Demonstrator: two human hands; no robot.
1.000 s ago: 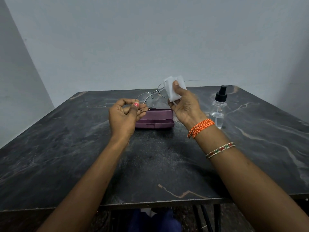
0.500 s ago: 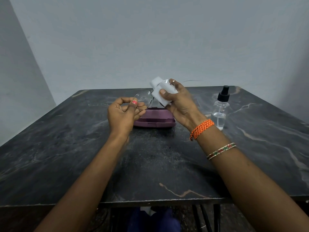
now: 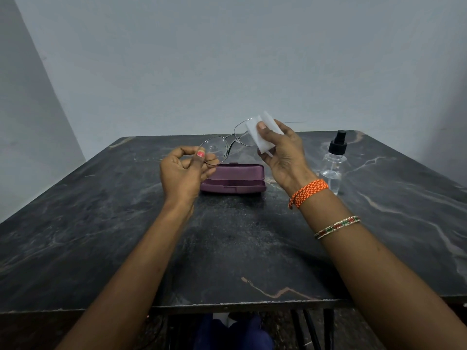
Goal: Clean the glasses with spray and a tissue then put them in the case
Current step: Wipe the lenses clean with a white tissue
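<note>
The left hand (image 3: 183, 170) was raised above the dark marble table (image 3: 101, 223), left of its middle, with thumb and fingers closed together on the rim of the left lens of the glasses (image 3: 227, 147); a pink-painted thumbnail lay against the wire frame. The thin metal glasses were held in the air over the far half of the table, tilted so that the right lens sat higher than the left, one temple arm trailing out toward the left and the other toward the right past the fingers. Below them the purple case (image 3: 235, 179) lay shut on the table, about midway between the left and right edges and toward the far edge, its left end hidden behind the left hand. The right hand (image 3: 283, 155) was clamped on a folded white tissue (image 3: 262, 132), thumb on the near face and fingers behind, pinching the right lens inside the fold. An orange thread band (image 3: 308, 193) circled that wrist and a beaded bangle (image 3: 337, 227) sat lower on the forearm. Near the far right corner stood the clear spray bottle (image 3: 334, 162) with its black pump top, upright, just beside the right wrist but apart from it.
</note>
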